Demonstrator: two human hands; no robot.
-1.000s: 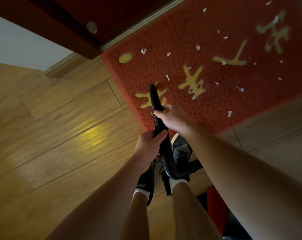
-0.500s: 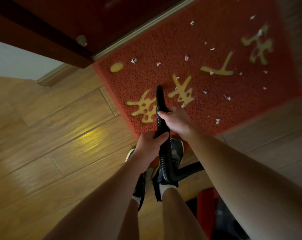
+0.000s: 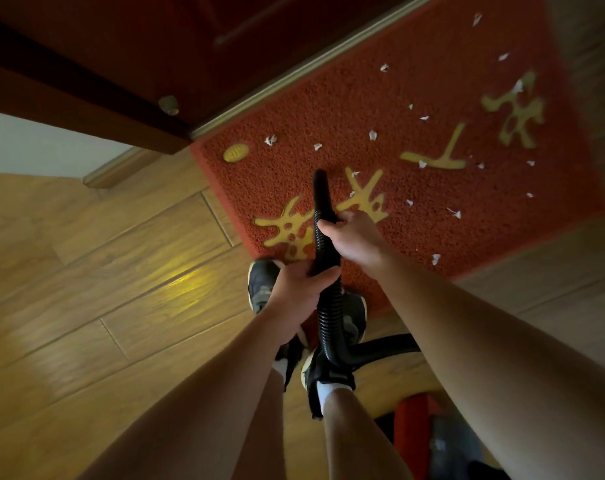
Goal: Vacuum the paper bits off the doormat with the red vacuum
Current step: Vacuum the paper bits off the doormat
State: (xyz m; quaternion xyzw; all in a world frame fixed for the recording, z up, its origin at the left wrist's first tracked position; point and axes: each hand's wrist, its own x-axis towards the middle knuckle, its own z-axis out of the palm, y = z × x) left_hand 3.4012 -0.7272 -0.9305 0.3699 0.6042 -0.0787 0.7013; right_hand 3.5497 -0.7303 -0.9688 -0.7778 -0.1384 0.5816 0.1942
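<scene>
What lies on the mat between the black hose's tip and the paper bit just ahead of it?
Nothing: in the head view only bare red doormat separates the hose tip from that paper bit.

White paper bits [image 3: 373,134] dot the red doormat [image 3: 328,109] beneath the hose [image 3: 320,188].

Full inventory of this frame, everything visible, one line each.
doormat: 1, red with yellow characters, by the door
paper bits: about twenty, white, scattered on doormat
hose: 1, black, ribbed, nozzle end over doormat
vacuum: 1, red, bottom right, partly cut off
door: 1, dark red-brown, top
knob: 1, pale, on dark frame, top left
floor: 1, tan wood, left and bottom
wall: 1, white, left
shoes: 2, dark, at doormat's near edge
left grip: 1, bare hand, holds hose lower down
right grip: 1, bare hand, holds hose nearer nozzle
</scene>
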